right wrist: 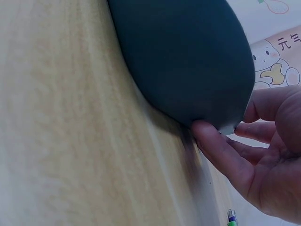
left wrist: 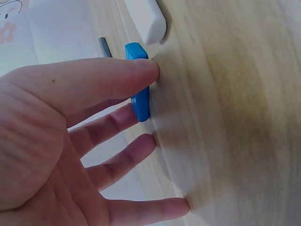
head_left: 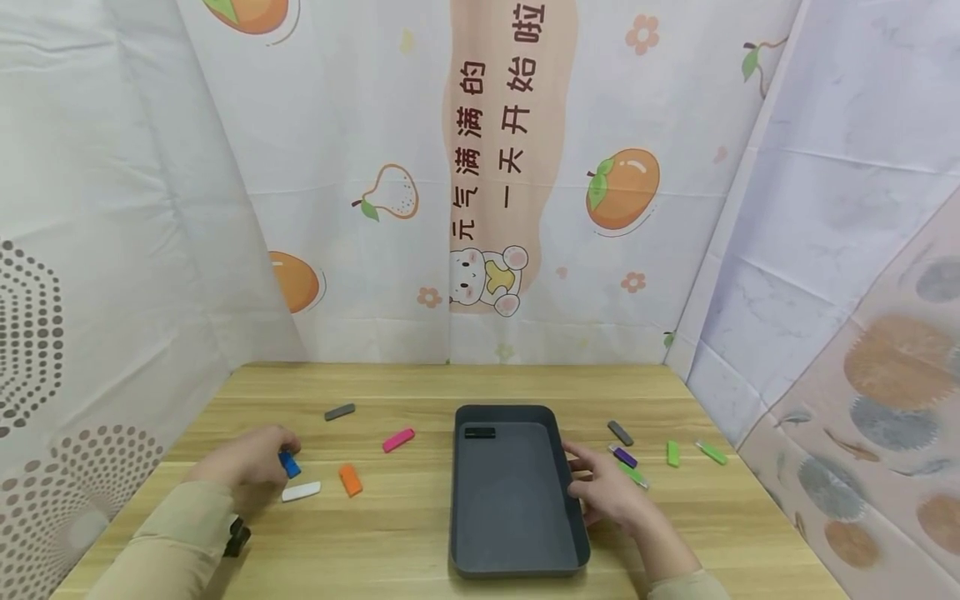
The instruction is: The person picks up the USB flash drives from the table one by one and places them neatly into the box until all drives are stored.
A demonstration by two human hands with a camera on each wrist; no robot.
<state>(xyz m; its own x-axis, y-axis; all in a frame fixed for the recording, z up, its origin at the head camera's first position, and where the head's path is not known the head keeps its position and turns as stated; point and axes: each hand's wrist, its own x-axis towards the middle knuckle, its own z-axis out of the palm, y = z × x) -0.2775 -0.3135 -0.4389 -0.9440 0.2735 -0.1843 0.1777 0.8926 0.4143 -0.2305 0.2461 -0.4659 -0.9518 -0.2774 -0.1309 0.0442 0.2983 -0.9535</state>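
Note:
At the left of the table, my left hand (head_left: 257, 457) pinches a blue USB flash drive (head_left: 288, 464) between thumb and forefinger. Its other fingers are spread, with the lowest fingertip near the wood in the left wrist view. Close to this hand lies a white USB flash drive (head_left: 302, 491), and an orange one (head_left: 350, 480) is a little further right. My right hand (head_left: 611, 490) touches the right wall of a dark grey tray (head_left: 517, 560), its fingers extended along the outside. Inside the tray, a black USB flash drive (head_left: 480, 432) lies near the far left corner.
A grey stick (head_left: 340, 412) and a pink one (head_left: 398, 440) lie left of the tray. To its right are a grey stick (head_left: 620, 432), a purple one (head_left: 623, 456) and several green ones (head_left: 672, 453). Patterned curtains (head_left: 375, 275) border the wooden table (head_left: 375, 550).

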